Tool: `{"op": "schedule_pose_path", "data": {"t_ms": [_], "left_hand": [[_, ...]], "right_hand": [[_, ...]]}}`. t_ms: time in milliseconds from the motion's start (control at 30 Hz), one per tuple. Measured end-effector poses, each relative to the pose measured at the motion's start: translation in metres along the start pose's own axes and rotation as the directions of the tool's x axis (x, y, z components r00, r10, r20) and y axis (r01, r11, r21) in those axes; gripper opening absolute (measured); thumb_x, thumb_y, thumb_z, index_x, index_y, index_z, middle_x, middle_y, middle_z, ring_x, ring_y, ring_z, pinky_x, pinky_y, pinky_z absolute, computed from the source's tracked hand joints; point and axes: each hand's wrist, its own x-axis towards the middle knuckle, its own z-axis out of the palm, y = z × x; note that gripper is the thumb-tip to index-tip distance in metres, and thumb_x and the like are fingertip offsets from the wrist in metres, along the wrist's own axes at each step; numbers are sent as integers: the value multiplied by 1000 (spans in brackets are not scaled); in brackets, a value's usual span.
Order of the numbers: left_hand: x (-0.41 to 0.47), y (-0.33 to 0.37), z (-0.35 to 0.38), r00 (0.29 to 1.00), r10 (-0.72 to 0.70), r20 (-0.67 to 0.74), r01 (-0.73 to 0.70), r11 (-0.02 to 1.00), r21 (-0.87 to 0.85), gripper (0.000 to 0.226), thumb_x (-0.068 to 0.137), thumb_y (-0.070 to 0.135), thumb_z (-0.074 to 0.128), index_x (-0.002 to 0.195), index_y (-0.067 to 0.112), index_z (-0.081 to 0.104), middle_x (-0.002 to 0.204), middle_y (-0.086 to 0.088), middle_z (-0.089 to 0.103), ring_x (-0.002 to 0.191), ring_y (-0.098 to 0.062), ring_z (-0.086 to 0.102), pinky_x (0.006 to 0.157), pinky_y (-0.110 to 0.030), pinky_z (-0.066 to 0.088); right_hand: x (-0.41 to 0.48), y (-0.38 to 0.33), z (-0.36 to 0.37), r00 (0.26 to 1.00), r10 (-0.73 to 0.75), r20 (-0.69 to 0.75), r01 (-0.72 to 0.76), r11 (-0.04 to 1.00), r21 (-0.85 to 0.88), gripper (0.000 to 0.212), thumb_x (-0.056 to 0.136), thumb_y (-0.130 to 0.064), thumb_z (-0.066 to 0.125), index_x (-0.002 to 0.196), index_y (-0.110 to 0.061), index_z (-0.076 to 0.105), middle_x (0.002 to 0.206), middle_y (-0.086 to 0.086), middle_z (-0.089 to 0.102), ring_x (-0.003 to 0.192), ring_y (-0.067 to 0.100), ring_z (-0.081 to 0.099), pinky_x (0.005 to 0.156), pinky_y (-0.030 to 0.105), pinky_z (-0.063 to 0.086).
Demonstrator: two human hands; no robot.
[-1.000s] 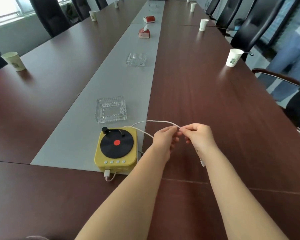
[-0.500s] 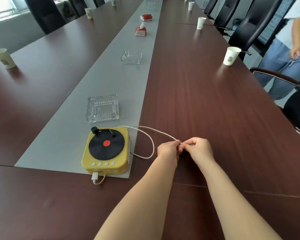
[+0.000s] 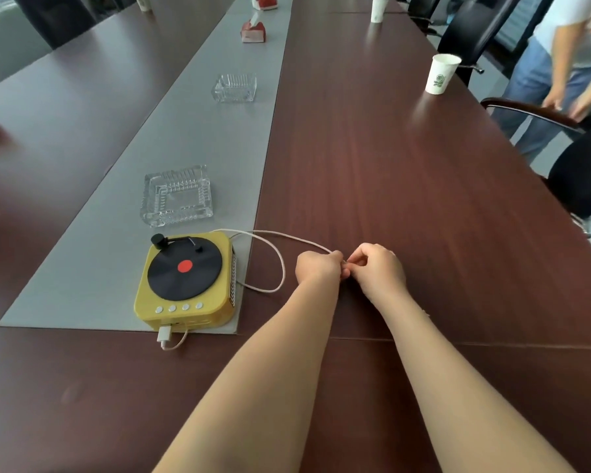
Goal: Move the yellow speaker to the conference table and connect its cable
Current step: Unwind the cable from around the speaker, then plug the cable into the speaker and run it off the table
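Lowered toward the desk (image 3: 406, 172) now, your left hand (image 3: 318, 268) and, apparently, right hand (image 3: 379, 271) pinch the cable (image 3: 283, 268) in curled fingers (image 3: 357, 258) beside the yellow speaker (image 3: 185, 278)

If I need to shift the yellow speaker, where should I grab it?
Probably its left and right walls, from above: the yellow speaker is a low square box, the tonearm sits on top, and the plug occupies the near face.

The thin white cable (image 3: 282, 264) disappears into the left hand (image 3: 318, 268) and right hand (image 3: 377, 269). Its free end is out of sight there.
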Motion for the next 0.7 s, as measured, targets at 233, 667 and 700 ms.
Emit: {"op": "schedule_pose_path", "data": {"t_ms": [233,667,700], "left_hand": [[-13,-9,-4,990,101,100,-105,994,34,26,91,10,43,67,10,53,40,4,58,30,-4,54,42,-18,43],[-87,18,-141,901,414,132,-386,902,-195,30,96,37,46,80,17,63,66,3,65,58,-10,57,52,-18,38],[-90,17,-155,893,450,27,-434,874,-216,34,96,39,44,79,18,65,63,5,66,57,-8,57,50,-16,39]], "right_hand": [[11,1,-11,986,89,140,-117,971,210,23,77,-17,74,98,-10,67,77,-2,61,84,20,59,74,28,47],[-50,-93,2,1000,12,28,-27,783,622,24,85,-8,59,66,-21,63,68,-3,65,60,10,53,59,22,42],[-55,-104,8,998,2,68,-46,760,648,23,87,-8,57,67,-20,63,67,-4,64,58,9,51,56,20,40]]}}
